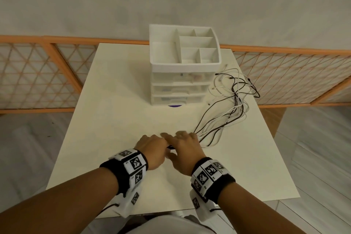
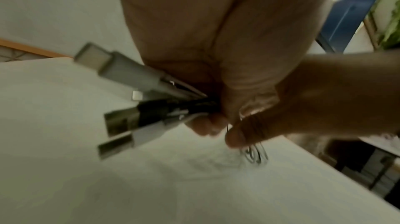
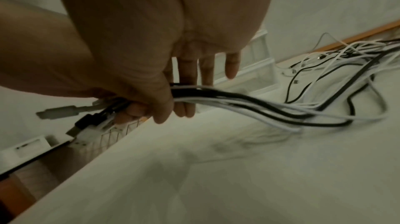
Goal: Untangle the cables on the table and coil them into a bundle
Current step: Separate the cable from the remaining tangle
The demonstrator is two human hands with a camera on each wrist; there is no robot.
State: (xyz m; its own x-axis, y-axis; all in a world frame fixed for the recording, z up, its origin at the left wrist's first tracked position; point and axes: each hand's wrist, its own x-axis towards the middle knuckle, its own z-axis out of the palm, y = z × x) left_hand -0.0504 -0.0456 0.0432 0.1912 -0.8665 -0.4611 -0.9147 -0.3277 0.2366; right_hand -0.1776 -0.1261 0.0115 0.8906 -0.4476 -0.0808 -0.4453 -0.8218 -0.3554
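A tangle of black and white cables [image 1: 235, 100] lies at the right of the white table [image 1: 117, 104] and runs to both hands near the front middle. My left hand [image 1: 152, 148] grips the gathered cable ends; in the left wrist view its fingers [image 2: 207, 123] curl round them, and several USB plugs [image 2: 129, 118] stick out to the left. My right hand [image 1: 183, 144] sits right beside it. In the right wrist view its thumb [image 3: 160, 108] pinches the cable bundle [image 3: 259, 106] while the other fingers [image 3: 207, 68] stay straight.
A white drawer organiser [image 1: 184, 62] with an open compartment tray on top stands at the back middle, a purple object [image 1: 175, 106] at its base. An orange lattice fence [image 1: 284, 70] runs behind the table. The cables reach close to the table's right edge.
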